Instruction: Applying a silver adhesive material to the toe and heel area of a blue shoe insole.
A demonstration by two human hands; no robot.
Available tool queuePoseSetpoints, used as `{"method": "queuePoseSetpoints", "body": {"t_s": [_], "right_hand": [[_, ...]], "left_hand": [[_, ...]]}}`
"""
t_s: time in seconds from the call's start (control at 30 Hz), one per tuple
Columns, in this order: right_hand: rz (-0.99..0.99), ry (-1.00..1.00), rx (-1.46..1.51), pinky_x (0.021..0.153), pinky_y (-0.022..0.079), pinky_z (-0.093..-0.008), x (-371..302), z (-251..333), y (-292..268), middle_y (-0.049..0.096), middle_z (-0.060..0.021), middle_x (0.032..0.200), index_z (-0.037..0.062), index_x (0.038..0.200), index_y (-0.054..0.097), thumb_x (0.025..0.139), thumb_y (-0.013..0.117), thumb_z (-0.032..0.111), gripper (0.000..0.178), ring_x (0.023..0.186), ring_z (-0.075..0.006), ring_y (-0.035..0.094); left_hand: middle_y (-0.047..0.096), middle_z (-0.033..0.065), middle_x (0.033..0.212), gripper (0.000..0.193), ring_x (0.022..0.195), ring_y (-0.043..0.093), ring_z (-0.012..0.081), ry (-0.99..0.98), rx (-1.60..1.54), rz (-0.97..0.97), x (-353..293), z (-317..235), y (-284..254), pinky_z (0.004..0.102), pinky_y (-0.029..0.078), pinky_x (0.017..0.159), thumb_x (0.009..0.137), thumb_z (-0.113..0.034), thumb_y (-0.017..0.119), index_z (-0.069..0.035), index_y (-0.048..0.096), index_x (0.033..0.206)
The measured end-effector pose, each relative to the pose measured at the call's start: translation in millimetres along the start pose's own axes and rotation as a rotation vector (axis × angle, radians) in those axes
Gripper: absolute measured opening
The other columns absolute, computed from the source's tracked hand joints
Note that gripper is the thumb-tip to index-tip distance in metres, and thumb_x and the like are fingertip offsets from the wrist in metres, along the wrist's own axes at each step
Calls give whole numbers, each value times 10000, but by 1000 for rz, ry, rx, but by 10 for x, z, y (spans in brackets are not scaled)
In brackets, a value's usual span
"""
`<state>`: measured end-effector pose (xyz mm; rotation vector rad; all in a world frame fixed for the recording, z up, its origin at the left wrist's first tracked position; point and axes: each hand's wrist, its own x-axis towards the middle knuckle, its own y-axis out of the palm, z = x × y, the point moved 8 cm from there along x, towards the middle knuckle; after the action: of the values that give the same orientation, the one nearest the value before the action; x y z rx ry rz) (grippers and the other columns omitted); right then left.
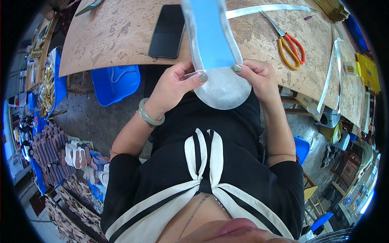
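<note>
Between my hands is a shoe insole (221, 91), blue along its length with a silver-grey border and a rounded silver-grey heel end. My left hand (172, 83) pinches its left edge, thumb on top, where blue meets silver. On the opposite edge my right hand (259, 77) grips it the same way, its thumb by the seam. The heel end faces me and hangs past the table's front edge; the far end runs out of the picture at the top. Both hands' other fingers are partly hidden beneath the insole.
On the worn wooden table (117, 36) lie a black phone (167, 34), orange-handled scissors (289, 48) and a silver strip (271, 9). More pale strips (330, 77) hang over the right edge. A blue bin (115, 87) stands below left. Stacked footwear (77, 156) fills the lower left.
</note>
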<state>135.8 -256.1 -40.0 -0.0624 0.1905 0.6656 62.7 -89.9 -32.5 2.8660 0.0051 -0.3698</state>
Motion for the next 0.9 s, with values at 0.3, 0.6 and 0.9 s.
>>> {"method": "queuePoseSetpoints", "body": {"t_s": [0.3,0.6,0.9], "right_hand": [[-42,18,268,697,433,-214,-77,-127,89,645,-2,803,-16,935,691,851,675,178,212,748,-58,555],[193,-29,-29,635,419,-214,-83,-218,627,620,2,756,-19,932,679,872,625,158,194,690,-55,520],[-31,-330,20,788,478,-286,552,909,280,632,-132,1074,-20,1203,551,1002,346,307,435,972,-180,605]], "left_hand": [[625,31,818,391,752,556,88,48,193,255,21,-18,-148,235,454,695,948,-359,519,-1,649,1038],[619,168,1037,728,943,622,203,146,-342,386,348,-571,42,335,492,863,937,-589,281,36,463,1265],[638,115,832,597,741,654,182,128,-3,329,159,-631,216,297,540,707,948,-520,389,35,542,1109]]}}
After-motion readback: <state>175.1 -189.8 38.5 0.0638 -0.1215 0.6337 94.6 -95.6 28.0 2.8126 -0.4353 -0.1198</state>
